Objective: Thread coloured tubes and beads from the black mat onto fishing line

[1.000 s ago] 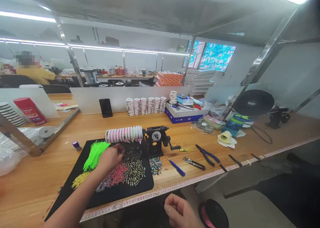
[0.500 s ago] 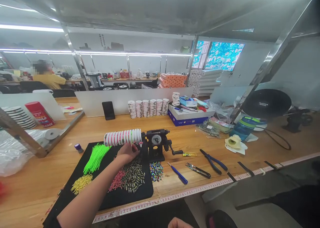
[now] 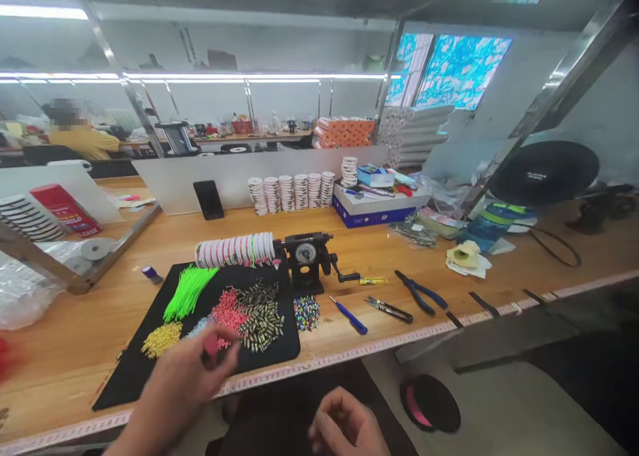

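My left hand (image 3: 192, 369) is over the front part of the black mat (image 3: 124, 369), fingers curled in and slightly blurred; what they hold, if anything, I cannot make out. My right hand (image 3: 349, 423) is low in front of the table edge, its fingers bent together, their contents hidden. Beyond them, a row of white spools (image 3: 234, 251) sits on the shaft of a black hand-crank winder (image 3: 307, 259). On the mat lie bright green strands (image 3: 190, 293), small yellow pieces (image 3: 162, 338), red pieces (image 3: 230, 309) and dark metal pieces (image 3: 264, 326).
Multicoloured beads (image 3: 306, 313), a blue-handled tool (image 3: 352, 316), thread snips (image 3: 389, 307) and pliers (image 3: 422, 293) lie right of the mat. Behind stand stacked spools (image 3: 286, 194), a phone (image 3: 208, 200) and a box (image 3: 379, 210). Below the table is a black spool with pink thread (image 3: 430, 403).
My left hand has come away from the spools on the winder, back toward the table's front edge. My right hand has risen further into view. The view has tilted down slightly.
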A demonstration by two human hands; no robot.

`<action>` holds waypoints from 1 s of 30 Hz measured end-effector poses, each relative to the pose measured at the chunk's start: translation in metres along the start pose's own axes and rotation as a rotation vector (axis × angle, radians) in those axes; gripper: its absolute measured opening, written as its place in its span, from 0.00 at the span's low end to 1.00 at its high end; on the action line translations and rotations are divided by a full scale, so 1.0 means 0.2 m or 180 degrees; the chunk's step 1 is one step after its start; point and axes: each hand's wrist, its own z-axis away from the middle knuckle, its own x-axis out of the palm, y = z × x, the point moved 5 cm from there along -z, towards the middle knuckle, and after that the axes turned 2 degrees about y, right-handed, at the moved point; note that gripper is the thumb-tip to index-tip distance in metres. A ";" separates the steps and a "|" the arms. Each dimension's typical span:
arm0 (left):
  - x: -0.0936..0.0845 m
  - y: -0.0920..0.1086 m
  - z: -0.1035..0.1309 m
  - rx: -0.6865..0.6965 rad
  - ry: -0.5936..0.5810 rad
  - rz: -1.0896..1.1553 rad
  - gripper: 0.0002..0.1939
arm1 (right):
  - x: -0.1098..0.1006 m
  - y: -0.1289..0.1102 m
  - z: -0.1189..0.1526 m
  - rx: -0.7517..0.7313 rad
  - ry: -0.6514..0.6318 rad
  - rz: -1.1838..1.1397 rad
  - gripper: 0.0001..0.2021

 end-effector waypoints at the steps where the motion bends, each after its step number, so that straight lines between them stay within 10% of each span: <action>1: 0.02 0.10 0.10 0.0486 0.0061 0.0100 0.07 | 0.03 -0.04 0.02 -0.0141 -0.0077 0.0085 0.25; 5: 0.17 0.36 0.36 0.1643 0.0263 0.0178 0.02 | 0.11 -0.19 0.07 -0.0678 -0.0142 0.0792 0.17; 11: 0.27 0.40 0.42 0.1472 0.0193 0.0562 0.02 | 0.07 -0.22 0.12 -0.0758 0.0059 0.1324 0.16; 20: 0.45 0.44 0.50 -0.1852 -0.0824 0.4727 0.23 | 0.11 -0.18 0.16 -0.0192 -0.0280 -0.0022 0.24; 30: 0.52 0.41 0.52 -0.2312 -0.0983 0.4816 0.28 | 0.11 -0.19 0.21 -0.0124 -0.0456 0.0094 0.26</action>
